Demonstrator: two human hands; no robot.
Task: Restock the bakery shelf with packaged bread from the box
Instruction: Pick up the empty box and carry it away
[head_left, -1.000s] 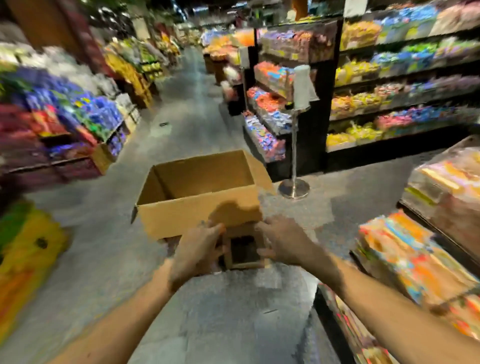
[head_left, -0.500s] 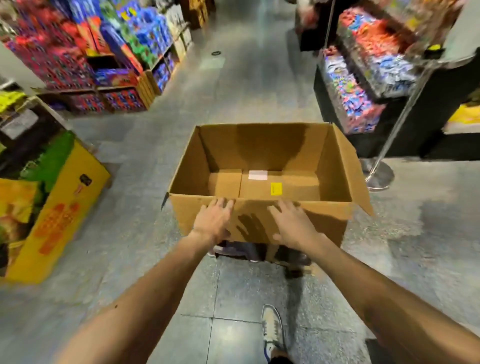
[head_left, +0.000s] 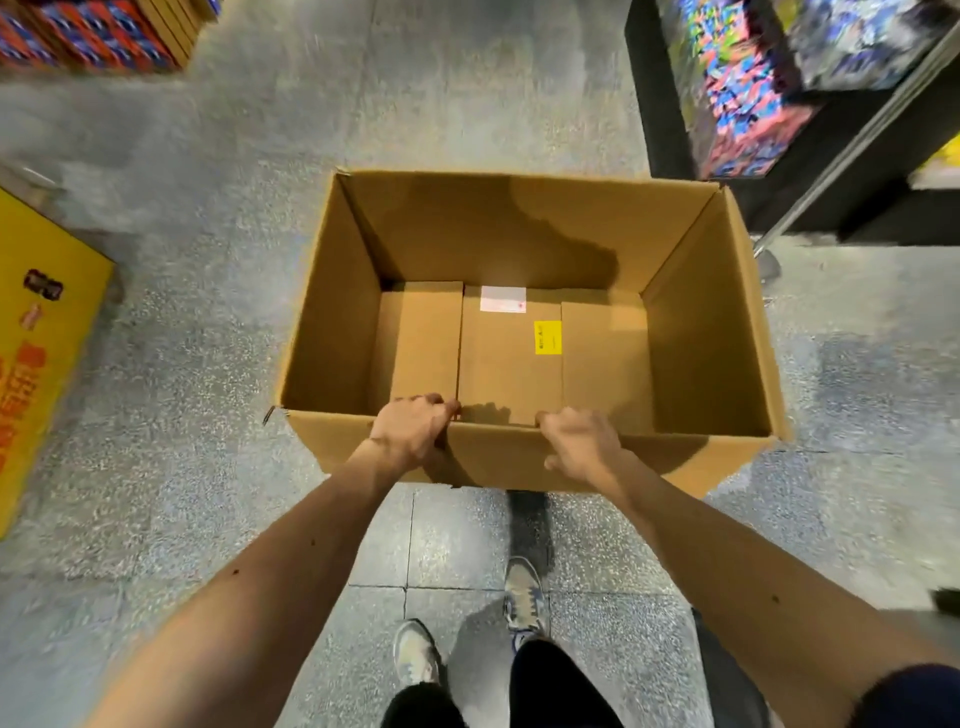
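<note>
So you've got the cardboard box (head_left: 519, 234) right in front of you, open top up, above the speckled floor (head_left: 208, 364) in the aisle. I can't tell whether it sits on something or you're carrying its full weight. All I see inside is the folded bottom flaps with a white label (head_left: 502, 299) and a yellow sticker (head_left: 547, 337), no packaged bread in view, so my guess is it handles light. Corrugated board like this is stiff along the edges, but the walls will bow if you squeeze mid-span, and the tall sides make it want to tip away from you when it's held by one wall only. Your left hand (head_left: 410, 431) is hooked over the near rim, fingers curled down inside and knuckles up. Your right hand (head_left: 579, 441) does the same just beside it, fingers over the rim, thumb on the outside face. Both grip cardboard and nothing else. Both arms are stretched well forward and angled inward, wrists close together near the middle of that wall. Honestly, I'd spread the grip toward the corners or get one hand under the base for better control. The colourful display shelf (head_left: 737, 104) is off to your upper right, and a yellow carton (head_left: 41, 338) stands to your left.
</note>
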